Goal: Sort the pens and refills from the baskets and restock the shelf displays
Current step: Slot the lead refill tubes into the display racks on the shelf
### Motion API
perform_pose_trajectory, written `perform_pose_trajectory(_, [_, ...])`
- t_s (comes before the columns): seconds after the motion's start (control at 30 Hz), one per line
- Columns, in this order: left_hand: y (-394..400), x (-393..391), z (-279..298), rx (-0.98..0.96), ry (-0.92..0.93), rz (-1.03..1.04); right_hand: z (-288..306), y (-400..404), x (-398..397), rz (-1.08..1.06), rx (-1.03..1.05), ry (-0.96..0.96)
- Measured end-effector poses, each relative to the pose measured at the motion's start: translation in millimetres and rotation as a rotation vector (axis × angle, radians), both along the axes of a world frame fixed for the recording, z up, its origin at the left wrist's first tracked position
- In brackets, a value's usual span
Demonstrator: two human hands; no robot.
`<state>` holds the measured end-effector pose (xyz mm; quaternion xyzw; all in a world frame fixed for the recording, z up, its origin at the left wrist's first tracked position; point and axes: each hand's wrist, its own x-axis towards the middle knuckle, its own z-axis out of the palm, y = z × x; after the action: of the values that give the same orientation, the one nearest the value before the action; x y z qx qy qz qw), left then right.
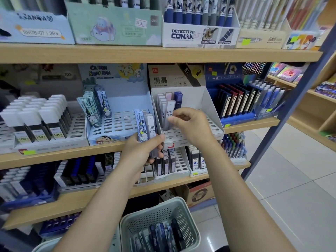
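Restocking is under way at the middle shelf (163, 130), and by the look of things it is far from finished. A refill case (169, 115) marked HB 0.7 is pinched by the right hand (189, 124) between thumb and fingers and held upright over the front slots of the white tray (214, 128), just in front of the few cases already standing at its back left. Whether its foot is seated in a slot is hidden by the hand. Most of that tray's slots are unfilled.

A small bundle of cases (147, 124) is gripped in the left hand (145, 150), fingers curled round its lower end — one printed cartoon pack and at least one more HB 0.7 case can be read. The bundle is held between the white tray and the cartoon tray (116, 130) to its left, which is likewise sparsely filled, with one cluster of packs at its back left.

Below, a basket (189, 220) on the floor is seen to hold a heap of dark and blue packs, so a good deal is left to be sorted. The rim of a second basket (43, 246) shows at the lower left; its contents cannot be seen. Judged from this, only a small share of the stock has been placed — the held bundle and the basket's load are outstanding.
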<state>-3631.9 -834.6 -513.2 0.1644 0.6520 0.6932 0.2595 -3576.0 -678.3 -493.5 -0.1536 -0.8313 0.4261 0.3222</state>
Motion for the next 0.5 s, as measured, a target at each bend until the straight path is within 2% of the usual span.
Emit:
perform_pose_trajectory(0.2, [-2,0,4,0.008,-0.028,-0.055,-3,0,-4,-0.09,0.267,-0.11])
perform_pose_trajectory(0.33, [-6,-2,5,0.039,-0.032,-0.109,-2,-2,1,-0.136,0.267,-0.139])
perform_pose_trajectory(0.43, [-10,-1,8,0.081,-0.023,-0.138,12,-10,10,-0.147,0.128,-0.034])
perform_pose_trajectory(0.5, [-12,1,11,0.109,-0.023,-0.144,26,-17,21,-0.009,-0.089,0.006])
